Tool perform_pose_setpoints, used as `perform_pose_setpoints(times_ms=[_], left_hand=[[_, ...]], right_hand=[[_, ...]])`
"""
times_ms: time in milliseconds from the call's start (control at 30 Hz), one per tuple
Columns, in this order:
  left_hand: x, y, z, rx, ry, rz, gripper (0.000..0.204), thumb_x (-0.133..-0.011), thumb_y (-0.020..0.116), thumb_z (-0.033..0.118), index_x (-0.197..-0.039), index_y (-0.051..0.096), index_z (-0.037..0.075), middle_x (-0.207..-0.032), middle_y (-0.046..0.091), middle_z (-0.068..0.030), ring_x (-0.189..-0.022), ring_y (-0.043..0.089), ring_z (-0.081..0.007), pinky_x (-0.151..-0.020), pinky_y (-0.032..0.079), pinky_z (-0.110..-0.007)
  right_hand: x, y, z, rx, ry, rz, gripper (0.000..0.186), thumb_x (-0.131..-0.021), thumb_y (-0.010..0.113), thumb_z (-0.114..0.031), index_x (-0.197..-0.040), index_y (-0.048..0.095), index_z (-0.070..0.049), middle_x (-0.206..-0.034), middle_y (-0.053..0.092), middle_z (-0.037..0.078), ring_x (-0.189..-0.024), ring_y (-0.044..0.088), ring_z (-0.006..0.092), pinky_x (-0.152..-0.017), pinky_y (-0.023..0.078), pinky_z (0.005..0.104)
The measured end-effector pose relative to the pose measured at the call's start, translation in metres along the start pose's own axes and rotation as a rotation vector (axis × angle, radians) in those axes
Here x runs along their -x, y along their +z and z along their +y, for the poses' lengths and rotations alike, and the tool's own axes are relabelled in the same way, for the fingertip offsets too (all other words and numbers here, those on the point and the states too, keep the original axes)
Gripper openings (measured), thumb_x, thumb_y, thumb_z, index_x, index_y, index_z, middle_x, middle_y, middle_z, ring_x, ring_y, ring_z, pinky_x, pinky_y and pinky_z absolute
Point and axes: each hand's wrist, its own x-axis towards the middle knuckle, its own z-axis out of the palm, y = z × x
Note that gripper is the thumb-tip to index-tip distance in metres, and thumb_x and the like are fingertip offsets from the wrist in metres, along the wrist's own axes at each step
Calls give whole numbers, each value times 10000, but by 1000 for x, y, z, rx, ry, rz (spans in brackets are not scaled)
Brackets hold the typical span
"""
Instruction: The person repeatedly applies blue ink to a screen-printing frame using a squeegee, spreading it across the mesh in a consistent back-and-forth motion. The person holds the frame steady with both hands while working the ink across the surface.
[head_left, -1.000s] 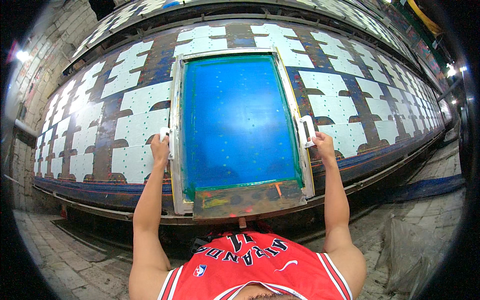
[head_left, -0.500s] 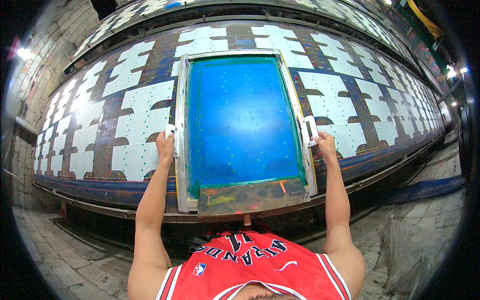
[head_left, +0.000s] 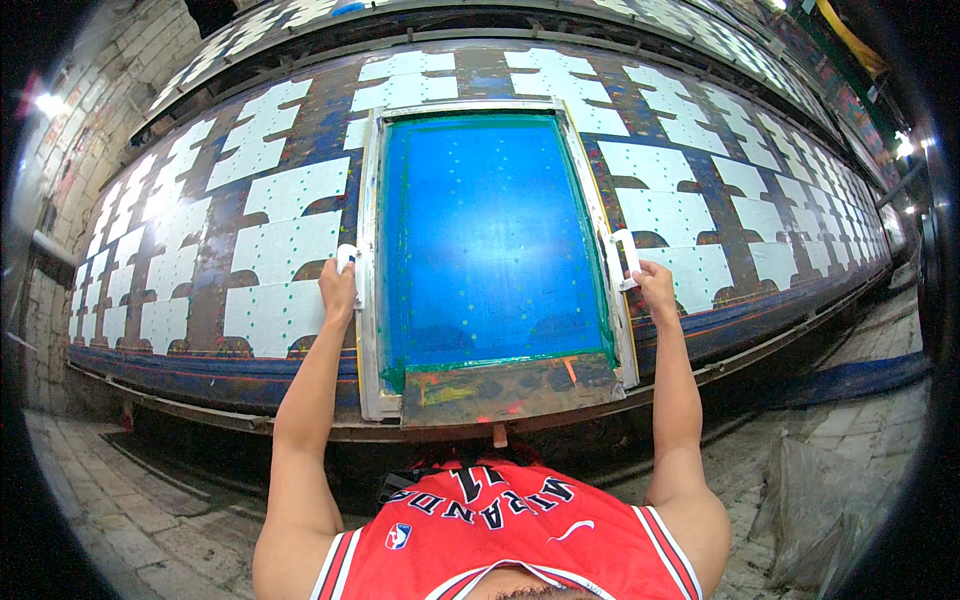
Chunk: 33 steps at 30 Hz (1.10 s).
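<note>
A screen-printing frame (head_left: 373,200) with blue mesh (head_left: 480,240) lies on the long printing table before me. Green tape runs along the inside edges of its pale metal sides, and small dots show across the mesh. My left hand (head_left: 338,287) is closed round the white handle on the frame's left side. On the opposite side, my right hand (head_left: 655,287) grips the matching white handle (head_left: 621,258). Across the frame's near end is a paint-stained board (head_left: 510,389). White cut fabric pieces (head_left: 285,247) with green dots lie in rows on either side of the frame.
The dark, paint-marked printing table (head_left: 205,377) stretches far left and right. Behind it stands another table (head_left: 690,42) with more white pieces. A pale brick wall (head_left: 140,60) rises at left. Clear plastic sheeting (head_left: 825,500) lies on the floor at right, near a blue strip (head_left: 850,378).
The frame has shifted very slightly right and away from me, with both hands moving along on its handles. The fabric pieces look unchanged.
</note>
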Motion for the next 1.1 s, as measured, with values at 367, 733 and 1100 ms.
perform_pose_setpoints(times_ms=[367, 733, 1100], left_hand=[[4, -3, 10, -92, 7, -68, 251, -945, 644, 134, -1084, 575, -64, -925, 691, -246, -781, 720, -339, -643, 548, -427], [-10, -24, 27, 179, -193, -381, 355, -883, 666, 99, -1182, 530, -37, -929, 676, -153, -519, 664, -223, -439, 523, -335], [-9, -1, 4, -33, 91, -190, 564, -804, 599, 18, -1350, 479, 91, -909, 700, -209, -652, 700, -333, -576, 569, -419]], right_hand=[[24, 17, -16, 631, -327, 244, 373, -905, 710, -154, -1195, 659, 74, -1098, 725, 206, -1011, 701, 326, -909, 527, 389], [194, 92, -86, 602, -721, -804, 615, -714, 884, -349, -1172, 669, -1, -1260, 616, 200, -1198, 583, 385, -1020, 481, 463], [234, 119, -70, 1031, -840, -699, 629, -653, 750, -50, -1258, 579, -24, -1256, 585, 159, -1184, 583, 348, -986, 490, 461]])
